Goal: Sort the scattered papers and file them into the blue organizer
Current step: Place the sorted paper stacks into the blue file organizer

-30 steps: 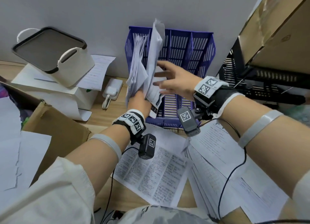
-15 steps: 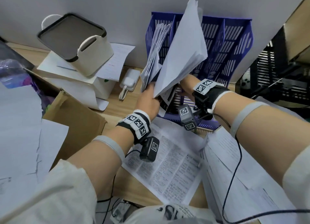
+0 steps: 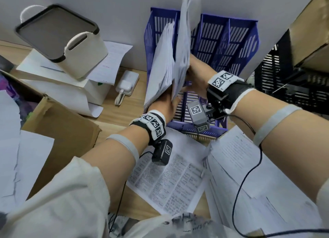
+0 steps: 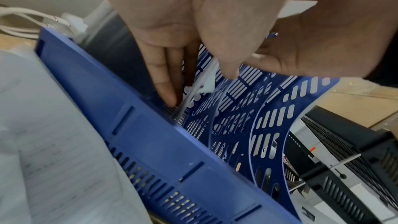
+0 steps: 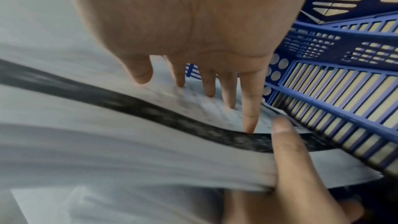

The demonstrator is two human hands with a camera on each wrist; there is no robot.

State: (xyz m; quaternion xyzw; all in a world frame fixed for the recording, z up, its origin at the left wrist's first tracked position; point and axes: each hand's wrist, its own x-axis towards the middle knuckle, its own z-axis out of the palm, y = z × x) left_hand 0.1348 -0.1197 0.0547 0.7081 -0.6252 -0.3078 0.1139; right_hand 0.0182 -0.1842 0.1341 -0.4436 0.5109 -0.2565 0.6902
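Observation:
The blue organizer [image 3: 231, 47] stands against the wall, its slotted dividers also seen close up [image 4: 150, 142] [image 5: 344, 91]. My left hand [image 3: 164, 104] grips the lower end of an upright stack of papers [image 3: 160, 72] at the organizer's left compartment, its thumb [image 5: 290, 151] clamped over the sheets. A taller sheaf [image 3: 184, 38] rises beside the stack. My right hand [image 3: 197, 77] sits behind it with straight fingers [image 5: 249, 108] laid on a printed sheet [image 5: 204, 106]. In the left wrist view the left fingers [image 4: 165, 77] point down into the compartment along the paper's edge.
Loose printed sheets [image 3: 170, 180] [image 3: 258, 184] cover the desk in front of the organizer. A cardboard box [image 3: 58, 130] stands at the left, with a white bin [image 3: 71, 41] and a charger [image 3: 126, 82] behind it. A black mesh tray [image 3: 293, 88] sits at the right.
The papers have swung upright and their lower ends have dropped towards the organizer's left compartment. My right hand, earlier spread beside the sheets, now lies against them.

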